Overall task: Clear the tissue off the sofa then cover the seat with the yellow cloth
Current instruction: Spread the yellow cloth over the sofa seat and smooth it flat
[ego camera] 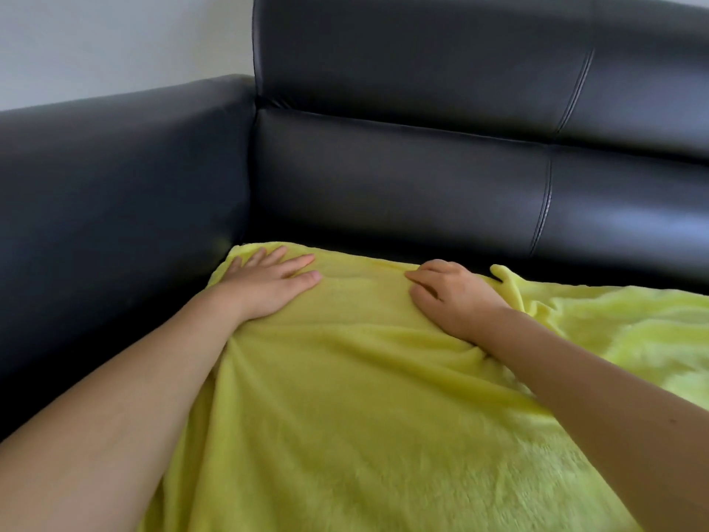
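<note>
The yellow cloth [364, 397] lies over the sofa [422, 178] seat. The left hand [268, 282] presses it flat near the armrest [115, 186]; the right hand [452, 297], fingers bent, presses its back edge. No tissue shows, so covering is underway. Next, smooth the rumpled right side.

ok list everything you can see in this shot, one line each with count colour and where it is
fuzzy yellow cloth: one, yellow-green, spread over the sofa seat, rumpled at the right
black leather sofa: one, black, backrest across the top, armrest at the left
plain wall: one, pale grey, upper left behind the sofa
tissue: none in view
left hand: one, bare, fingers straight, pressing flat on the cloth's far left corner by the armrest
right hand: one, bare, fingers bent, resting on the cloth near its far edge
</note>
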